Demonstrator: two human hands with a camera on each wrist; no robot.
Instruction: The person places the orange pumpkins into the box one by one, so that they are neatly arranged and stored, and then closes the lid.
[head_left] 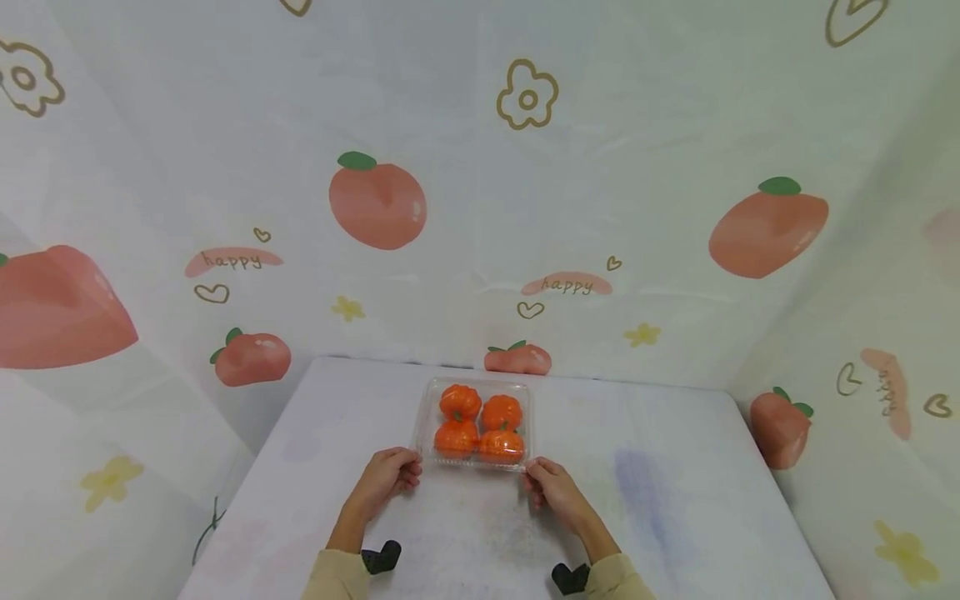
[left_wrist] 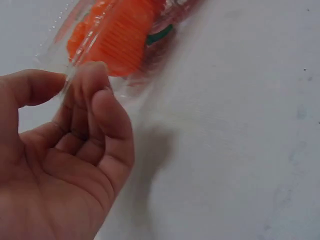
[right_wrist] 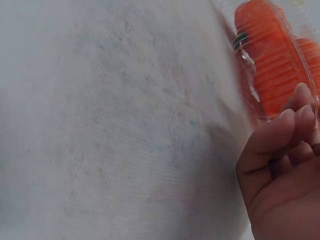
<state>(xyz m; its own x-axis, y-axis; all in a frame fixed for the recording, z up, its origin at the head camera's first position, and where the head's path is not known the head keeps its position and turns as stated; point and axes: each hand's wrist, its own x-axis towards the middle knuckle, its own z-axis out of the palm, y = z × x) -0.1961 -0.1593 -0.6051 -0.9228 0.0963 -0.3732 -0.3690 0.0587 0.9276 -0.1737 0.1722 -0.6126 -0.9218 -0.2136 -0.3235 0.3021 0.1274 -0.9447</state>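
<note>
A clear plastic clamshell box (head_left: 468,466) sits toward the far middle of the table, its lid over several small orange pumpkins (head_left: 461,402) with green stems. At its near left corner, my left hand (head_left: 386,479) pinches the rim between thumb and fingertips. The left wrist view shows that rim between the thumb and forefinger of the left hand (left_wrist: 65,155). My right hand (head_left: 553,492) pinches the near right corner. Seen from the right wrist, the fingertips of the right hand (right_wrist: 285,170) overlap the ridged side of the box, and its thumb is mostly hidden.
A white cloth covers the table (head_left: 675,500), with a faint blue smudge (head_left: 645,500) right of the box. Behind and at both sides hangs a pale curtain (head_left: 465,208) printed with fruit and flowers. Black straps (head_left: 382,557) show at both wrists.
</note>
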